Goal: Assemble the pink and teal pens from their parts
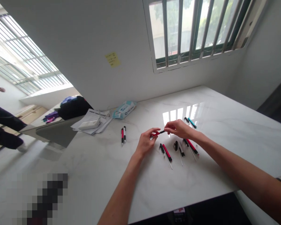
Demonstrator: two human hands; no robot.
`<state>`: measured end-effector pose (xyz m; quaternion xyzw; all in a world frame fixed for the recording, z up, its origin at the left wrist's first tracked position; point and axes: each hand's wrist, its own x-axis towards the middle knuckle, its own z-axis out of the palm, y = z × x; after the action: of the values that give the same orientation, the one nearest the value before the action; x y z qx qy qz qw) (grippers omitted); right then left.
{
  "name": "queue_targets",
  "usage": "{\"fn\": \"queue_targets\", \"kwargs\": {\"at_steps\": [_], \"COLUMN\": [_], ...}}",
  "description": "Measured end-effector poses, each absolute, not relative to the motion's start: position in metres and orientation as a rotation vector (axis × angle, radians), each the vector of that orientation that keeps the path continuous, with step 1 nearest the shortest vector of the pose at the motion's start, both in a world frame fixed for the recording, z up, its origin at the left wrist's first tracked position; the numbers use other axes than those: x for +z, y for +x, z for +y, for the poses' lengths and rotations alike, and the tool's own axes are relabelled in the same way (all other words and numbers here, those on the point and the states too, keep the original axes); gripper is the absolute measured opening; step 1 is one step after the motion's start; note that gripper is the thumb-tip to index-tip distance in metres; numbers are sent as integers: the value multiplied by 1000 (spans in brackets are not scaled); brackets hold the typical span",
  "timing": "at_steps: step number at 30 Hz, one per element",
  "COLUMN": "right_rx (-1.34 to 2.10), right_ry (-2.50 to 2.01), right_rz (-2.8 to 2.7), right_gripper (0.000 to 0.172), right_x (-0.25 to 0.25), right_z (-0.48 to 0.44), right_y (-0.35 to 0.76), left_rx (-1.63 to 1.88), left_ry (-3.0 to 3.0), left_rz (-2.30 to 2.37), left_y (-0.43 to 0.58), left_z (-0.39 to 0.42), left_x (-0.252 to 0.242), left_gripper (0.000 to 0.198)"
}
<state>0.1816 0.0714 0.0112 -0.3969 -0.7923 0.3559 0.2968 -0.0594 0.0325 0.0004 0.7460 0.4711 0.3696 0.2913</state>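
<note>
Over the middle of the white marbled table [103, 175], my left hand [147, 140] is closed around the red barrel of a ballpoint pen [155, 134]. Its black end points right, where the fingertips of my right hand [176, 127] pinch it. Just below my hands lie pens taken apart: a red barrel [166, 151] with a black piece and a thin white refill [169, 162], a white-and-black barrel [181, 150] with its refill, and another red barrel [192, 147]. Beyond my right wrist rests a teal pen part [192, 122] beside a black piece.
Two whole pens, a red one [122, 136] and a white one [125, 134], lie left of my hands. Farther back are a wet wipes pack [125, 110] and papers [93, 120] with a white box on them. A person [4, 125] stands at far left.
</note>
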Motion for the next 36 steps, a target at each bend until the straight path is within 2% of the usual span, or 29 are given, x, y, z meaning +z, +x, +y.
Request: {"fn": "queue_targets", "kwargs": {"at_steps": [4,8,10,12,15,17,20,26,30,36], "right_rx": [880,824,852,905,925,912,899,940,886,896], "right_ry": [-1089,-1139,-1132,-1069,-982,-1000,-1058,-958,-1035,-989], "right_rz": [-2132,-2126,-2120,-2108,-2096,-2101,-2114,-2092,-2118,-2097], "right_gripper": [32,43,38,24,23,16,24,21,34,17], "right_x": [9,7,7,7,7,7,6,7,4,5], "right_z": [72,72,71,71,72,73,74,77,79,77], "right_y": [178,176,176,177,178,178,178,181,180,178], "left_rx": [984,942,946,961,969,978,997,993,969,953], "left_ry": [2011,2069,2078,2075,2050,2025,2006,1995,1971,1936], "left_rz": [1228,1211,1233,1270,1295,1304,1323,1359,1374,1381], "left_y": [-60,-60,-60,-60,-60,-61,-62,-62,-62,-62], "left_z": [30,28,28,28,29,30,30,31,30,30], "left_x": [3,5,6,6,5,4,2,3,3,3], "left_gripper": [31,36,38,37,36,35,35,37,38,36]}}
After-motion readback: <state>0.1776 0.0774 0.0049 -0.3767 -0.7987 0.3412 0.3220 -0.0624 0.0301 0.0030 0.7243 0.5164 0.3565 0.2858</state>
